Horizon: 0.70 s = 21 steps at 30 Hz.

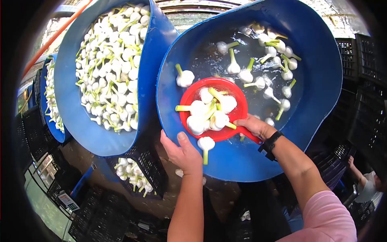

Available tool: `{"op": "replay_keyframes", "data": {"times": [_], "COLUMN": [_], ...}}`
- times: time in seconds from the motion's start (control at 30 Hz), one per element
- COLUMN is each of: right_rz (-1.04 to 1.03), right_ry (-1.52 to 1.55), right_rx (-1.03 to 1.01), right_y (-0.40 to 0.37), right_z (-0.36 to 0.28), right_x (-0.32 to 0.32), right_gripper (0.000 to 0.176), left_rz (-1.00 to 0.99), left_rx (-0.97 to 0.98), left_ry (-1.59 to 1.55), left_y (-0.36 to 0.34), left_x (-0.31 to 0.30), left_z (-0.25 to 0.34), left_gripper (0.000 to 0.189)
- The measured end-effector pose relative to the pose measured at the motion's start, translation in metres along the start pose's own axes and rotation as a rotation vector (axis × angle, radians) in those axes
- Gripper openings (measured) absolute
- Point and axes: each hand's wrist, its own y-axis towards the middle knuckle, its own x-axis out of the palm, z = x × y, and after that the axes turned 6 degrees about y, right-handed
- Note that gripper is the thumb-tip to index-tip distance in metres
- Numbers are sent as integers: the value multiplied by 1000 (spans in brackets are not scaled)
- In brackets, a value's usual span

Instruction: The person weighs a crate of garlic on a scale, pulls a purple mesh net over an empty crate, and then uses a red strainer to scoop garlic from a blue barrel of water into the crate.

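My right hand (256, 126) grips the handle of a red strainer (241, 97) over the near left part of a blue tub (318, 86) of water. Several white garlic bulbs (197, 124) with cut green stems lie heaped in the strainer. One more garlic bulb (206, 143) overlaps the strainer's near edge, stem pointing toward me. At the tub's near left rim, my left hand (184, 154) is open, thumb and fingers apart, holding nothing. Other garlic bulbs (246, 75) float in the water, mostly toward the far right side.
A second blue tub (102, 145) full of garlic stands to the left, with a third blue tub (54, 127) beyond it. Below sits a black crate (155, 173) holding garlic. Black crates (369, 92) line the right. At lower right another person (367, 185) reaches out an arm.
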Motion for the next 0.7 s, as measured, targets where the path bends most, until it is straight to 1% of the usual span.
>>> {"op": "replay_keyframes", "data": {"times": [0.03, 0.13, 0.17, 0.2, 0.27, 0.3, 0.37, 0.4, 0.47, 0.5, 0.53, 0.57, 0.6, 0.67, 0.7], "right_rz": [1, -65, -4, -6, 58, 96, 174, 181, 181, 243, 219, 256, 289, 403, 396], "right_ry": [21, 44, 51, 45, 0, -1, 1, -47, -136, -168, -172, -198, -196, -234, -251], "right_rx": [-11, 57, 60, 86, 98, 86, 55, 36, 8, 6, -17, -56, -80, -156, -185], "right_y": [-12, -40, -48, -57, -72, -81, -103, -112, -128, -141, -152, -163, -176, -204, -216], "right_z": [0, 4, 10, 14, 22, 20, 20, 19, 21, 17, 19, 22, 22, 25, 27], "right_x": [6, 11, 14, 12, 10, 13, 22, 19, 20, 35, 39, 46, 61, 90, 107], "right_gripper": [37, 36, 34, 33, 31, 31, 32, 32, 32, 31, 31, 31, 30, 28, 28], "left_rz": [0, 15, 21, 12, 9, 14, -22, -37, -234, -272, -320, -295, -262, -175, -211], "left_rx": [-31, -63, -70, -88, -82, -33, 198, 312, 345, 354, 334, 322, 275, 121, -4], "left_ry": [-44, -112, -118, -158, -450, -536, -271, -134, -171, -29, -42, -100, -164, -367, -418], "left_y": [0, 4, 5, 4, 1, -3, -30, -47, -83, -95, -103, -109, -112, -117, -124], "left_x": [0, 0, -2, -2, -3, -9, -42, -56, -77, -88, -101, -109, -118, -136, -151], "left_z": [1, 0, 3, 1, -1, -2, 5, 7, 0, 2, 4, -1, -8, -34, -50], "left_gripper": [46, 45, 44, 42, 38, 40, 47, 51, 63, 67, 67, 68, 65, 63, 62]}}
